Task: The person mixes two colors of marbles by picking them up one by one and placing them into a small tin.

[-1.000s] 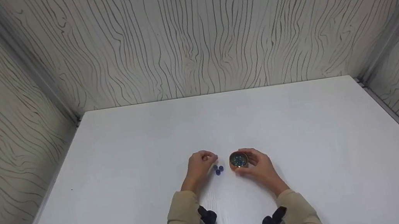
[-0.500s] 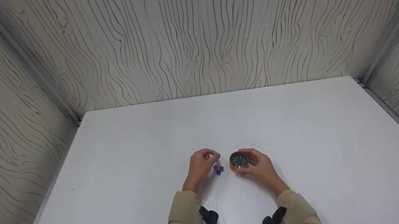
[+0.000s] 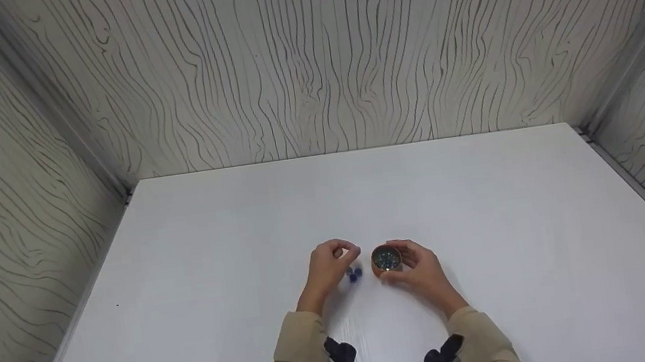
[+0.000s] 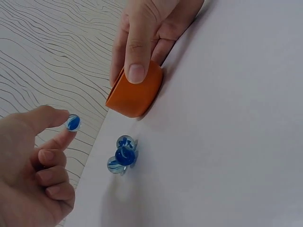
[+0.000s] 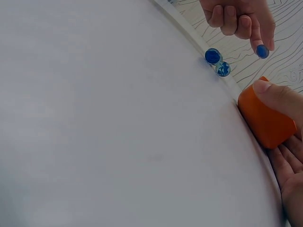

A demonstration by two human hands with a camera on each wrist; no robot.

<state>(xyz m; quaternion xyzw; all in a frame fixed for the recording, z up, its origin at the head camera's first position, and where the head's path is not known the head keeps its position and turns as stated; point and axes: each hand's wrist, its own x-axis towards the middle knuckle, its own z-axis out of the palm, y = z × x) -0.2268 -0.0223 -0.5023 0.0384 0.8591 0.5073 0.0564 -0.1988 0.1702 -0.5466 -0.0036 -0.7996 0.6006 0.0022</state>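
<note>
Between thumb and index finger, my left hand (image 3: 326,267) pinches a clear marble with a blue swirl (image 4: 73,122), raised above the table. Three more blue-swirled marbles (image 4: 125,155) lie clustered on the table just below that hand. My right hand (image 3: 422,269) grips a small orange cup (image 4: 135,93) by its side, thumb on the near wall and fingers behind. In the head view the cup's opening faces up and several shiny marbles (image 3: 386,258) show inside. A short gap separates the pinched marble from the cup's rim.
The white table (image 3: 210,234) carries all of this, backed by a wood-grain patterned panel (image 3: 305,57) with similar panels at both sides. A black wrist camera (image 3: 341,353) sits on the left sleeve, another black camera (image 3: 442,358) on the right.
My left hand has shifted slightly to the right, closer to the cup, with the marble pinched. The right hand and the cup have stayed in place.
</note>
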